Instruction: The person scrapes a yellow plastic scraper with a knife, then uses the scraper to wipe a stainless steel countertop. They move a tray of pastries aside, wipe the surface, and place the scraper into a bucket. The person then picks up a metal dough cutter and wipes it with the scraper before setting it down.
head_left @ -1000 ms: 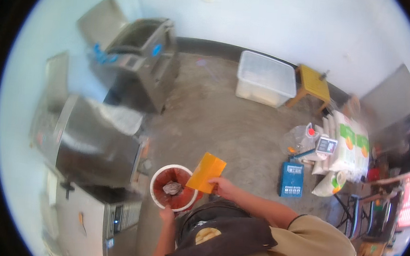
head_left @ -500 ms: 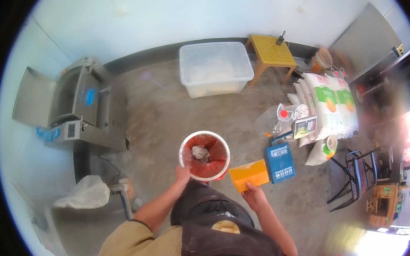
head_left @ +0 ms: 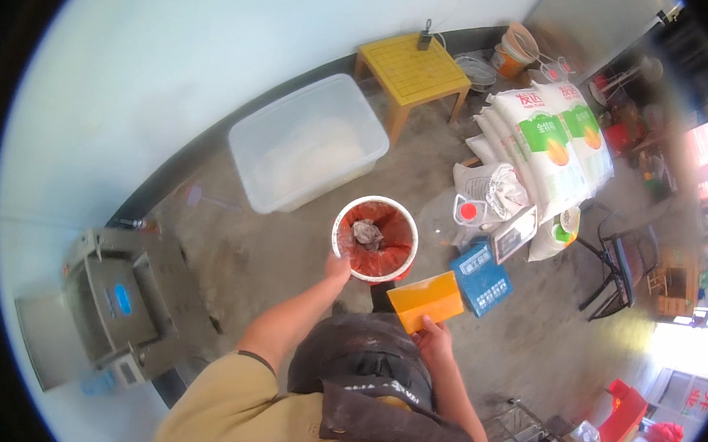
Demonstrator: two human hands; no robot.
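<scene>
The left hand (head_left: 336, 271) grips a white-rimmed red bucket (head_left: 400, 234) ahead of its fingers; the right hand (head_left: 434, 340) holds an orange sheet (head_left: 426, 299), a blue box (head_left: 485, 283) beyond its fingertips.

The red bucket (head_left: 401, 245) with white rim opens upward, a crumpled greyish lump (head_left: 366, 233) inside; the flat orange sheet (head_left: 426, 300) slants near its five o'clock.

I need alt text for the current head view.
Left hand gripping a white-rimmed red bucket with a crumpled lump inside, right hand holding an orange sheet. Beyond the bucket are a translucent bin, a yellow table and stacked white sacks.
</scene>
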